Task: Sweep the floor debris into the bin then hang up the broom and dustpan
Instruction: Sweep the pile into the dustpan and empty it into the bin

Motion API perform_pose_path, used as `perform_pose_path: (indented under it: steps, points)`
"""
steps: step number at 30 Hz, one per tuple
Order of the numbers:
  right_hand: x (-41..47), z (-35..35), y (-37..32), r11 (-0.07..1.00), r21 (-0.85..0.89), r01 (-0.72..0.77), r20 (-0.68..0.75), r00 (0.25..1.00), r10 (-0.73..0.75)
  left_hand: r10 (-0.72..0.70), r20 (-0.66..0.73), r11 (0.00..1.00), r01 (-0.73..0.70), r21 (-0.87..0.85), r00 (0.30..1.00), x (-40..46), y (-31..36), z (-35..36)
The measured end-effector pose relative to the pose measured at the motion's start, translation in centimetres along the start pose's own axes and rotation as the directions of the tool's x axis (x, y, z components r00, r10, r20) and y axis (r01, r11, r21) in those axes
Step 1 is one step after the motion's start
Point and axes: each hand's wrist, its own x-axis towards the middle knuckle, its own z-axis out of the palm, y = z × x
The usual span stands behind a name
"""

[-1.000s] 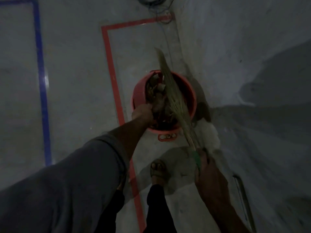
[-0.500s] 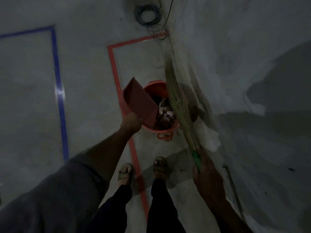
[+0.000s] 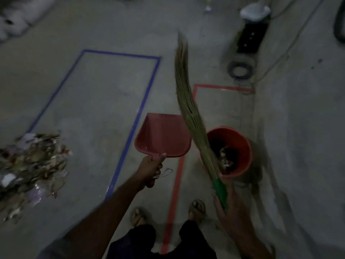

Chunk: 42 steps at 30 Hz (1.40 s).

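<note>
The left hand (image 3: 151, 167), reaching up from the lower centre of the frame, is clenching its fingers round the short handle of a red plastic dustpan (image 3: 162, 135), which is hanging level and looking bare of litter in the middle of the frame. The right hand (image 3: 230, 208), at the lower right, is wrapping round the green handle of a long straw-coloured grass broom (image 3: 188, 109), whose bristles are slanting up towards the top centre. Just right of the dustpan, a round orange plastic bin (image 3: 242, 156) is sitting inside a red tape rectangle (image 3: 174, 186) and is already holding some scraps. A heap of dry leaves and paper debris (image 3: 31, 165) is lying at the left edge, well apart from the bin, beyond a blue tape rectangle (image 3: 130, 139).

Judging by that heap, sweeping is far from finished, and the step in hand is probably carrying the emptied pan back for another load. To do it well, the pan's front lip should be pressing flat on the concrete floor (image 3: 89, 94) beside the heap, with short broom strokes pulling litter in. Overfilling it would risk spills on the walk to the bin. The hanging place for the tools is not in view.
</note>
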Motion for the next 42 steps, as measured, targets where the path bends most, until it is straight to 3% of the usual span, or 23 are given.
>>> perform_pose_path:
  steps: [5,8,15,19,28,34,42]
  points:
    - [2.0,2.5,-7.0,0.971,-0.095,0.22,0.125,0.97,-0.207,0.054,-0.168,0.99,-0.075,-0.12,0.984,-6.2,-0.3,-8.2]
    - [1.9,5.7,-12.5,0.934,-0.065,0.352,0.184,0.924,-0.335,0.047,-0.29,0.974,-0.109,-0.2,0.956,-9.6,-2.7,-14.4]
    - [-2.7,16.7,-25.0,0.874,-0.049,0.484,0.401,0.811,-0.427,-0.031,-0.536,0.955,-0.134,-0.266,0.844,-19.0,-14.2,-30.3]
    - [-6.3,24.2,-30.7,0.812,-0.048,0.582,0.502,0.716,-0.484,-0.145,-0.627,0.906,-0.152,-0.394,0.765,-23.9,-21.2,-37.6]
    - [-10.7,36.1,-40.8,0.71,0.03,0.704,0.635,0.535,-0.557,-0.321,-0.689,0.8,-0.204,-0.565,0.649,-30.7,-30.8,-48.6]
    - [-10.1,44.6,-47.2,0.702,0.009,0.712,0.691,0.503,-0.52,-0.407,-0.705,0.758,-0.215,-0.615,0.581,-31.1,-35.9,-56.3]
    - [-7.8,59.9,-57.5,0.736,0.065,0.674,0.768,0.437,-0.468,-0.482,-0.694,0.731,-0.192,-0.655,0.534,-28.4,-39.2,-72.0]
